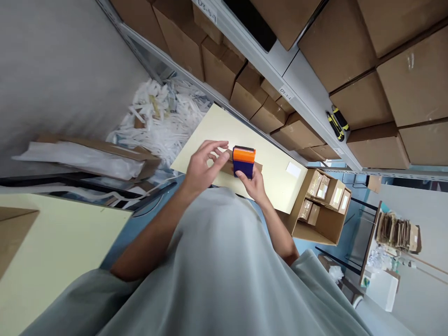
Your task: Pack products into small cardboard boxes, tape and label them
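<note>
My right hand (255, 184) is closed around a small orange-and-dark-blue device (243, 161), holding it upright over a pale yellow table (276, 179). A small brown cardboard box (259, 166) lies under and behind the device, mostly hidden. My left hand (205, 163) hovers just to the left of the device with its fingers curled loosely apart, the fingertips close to the box's left end. I cannot tell whether they touch it.
An open cardboard box (324, 210) with several small packets stands at the table's right end. A white label (293, 169) lies on the table. Shelves of brown boxes (266, 112) rise behind, with two screwdrivers (336, 123). White paper strips (164, 116) heap at left.
</note>
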`<action>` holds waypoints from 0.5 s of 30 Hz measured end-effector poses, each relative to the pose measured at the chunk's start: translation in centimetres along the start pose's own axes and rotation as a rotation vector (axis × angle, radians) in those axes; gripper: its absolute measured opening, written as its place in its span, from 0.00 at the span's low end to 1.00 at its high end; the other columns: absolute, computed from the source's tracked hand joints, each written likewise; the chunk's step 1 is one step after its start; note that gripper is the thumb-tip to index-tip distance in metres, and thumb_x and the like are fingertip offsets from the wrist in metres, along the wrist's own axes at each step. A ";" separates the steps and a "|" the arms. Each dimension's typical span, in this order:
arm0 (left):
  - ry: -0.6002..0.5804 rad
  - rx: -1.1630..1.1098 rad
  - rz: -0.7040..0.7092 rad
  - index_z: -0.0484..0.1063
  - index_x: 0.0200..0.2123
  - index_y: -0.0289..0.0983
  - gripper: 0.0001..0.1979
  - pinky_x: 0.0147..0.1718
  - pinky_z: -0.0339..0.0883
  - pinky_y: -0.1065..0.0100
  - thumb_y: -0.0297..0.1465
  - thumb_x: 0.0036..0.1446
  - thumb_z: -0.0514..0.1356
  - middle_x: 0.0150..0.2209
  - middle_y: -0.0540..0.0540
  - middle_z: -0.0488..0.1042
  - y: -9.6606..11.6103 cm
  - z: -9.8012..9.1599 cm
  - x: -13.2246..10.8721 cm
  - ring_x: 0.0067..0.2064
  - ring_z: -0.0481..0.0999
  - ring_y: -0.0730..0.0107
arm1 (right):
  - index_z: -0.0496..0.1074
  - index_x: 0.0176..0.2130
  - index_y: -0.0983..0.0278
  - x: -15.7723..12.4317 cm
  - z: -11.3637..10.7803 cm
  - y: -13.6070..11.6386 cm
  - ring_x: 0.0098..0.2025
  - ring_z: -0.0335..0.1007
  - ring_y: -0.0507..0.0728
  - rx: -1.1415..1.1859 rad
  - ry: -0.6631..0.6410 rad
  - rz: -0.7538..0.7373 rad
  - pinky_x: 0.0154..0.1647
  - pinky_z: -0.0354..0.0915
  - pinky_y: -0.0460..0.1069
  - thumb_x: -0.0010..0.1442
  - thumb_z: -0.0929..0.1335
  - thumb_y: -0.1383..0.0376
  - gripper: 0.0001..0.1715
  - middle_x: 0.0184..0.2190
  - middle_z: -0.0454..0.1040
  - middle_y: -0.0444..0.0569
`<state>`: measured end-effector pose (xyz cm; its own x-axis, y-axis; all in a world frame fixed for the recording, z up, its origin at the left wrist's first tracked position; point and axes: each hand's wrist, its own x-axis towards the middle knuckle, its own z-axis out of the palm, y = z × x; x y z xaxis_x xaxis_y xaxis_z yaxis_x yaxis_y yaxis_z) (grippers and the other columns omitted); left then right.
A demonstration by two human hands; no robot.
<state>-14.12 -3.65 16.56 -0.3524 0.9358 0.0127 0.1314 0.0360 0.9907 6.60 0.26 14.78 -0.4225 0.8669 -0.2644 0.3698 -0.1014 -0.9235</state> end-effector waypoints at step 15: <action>-0.423 -0.021 -0.100 0.88 0.40 0.42 0.21 0.37 0.72 0.64 0.54 0.63 0.72 0.40 0.44 0.82 2.8 -3.0 3.2 0.36 0.75 0.65 | 0.80 0.62 0.61 -2.9 -3.8 -0.5 0.59 0.85 0.70 -0.376 -0.178 -0.104 0.65 0.81 0.62 0.76 0.74 0.40 0.32 0.56 0.86 0.59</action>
<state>-17.66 -1.59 19.75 0.0488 0.9896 -0.1355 0.0957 0.1304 0.9868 10.78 -0.33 17.06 -0.5975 0.7622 -0.2492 0.5795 0.1957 -0.7911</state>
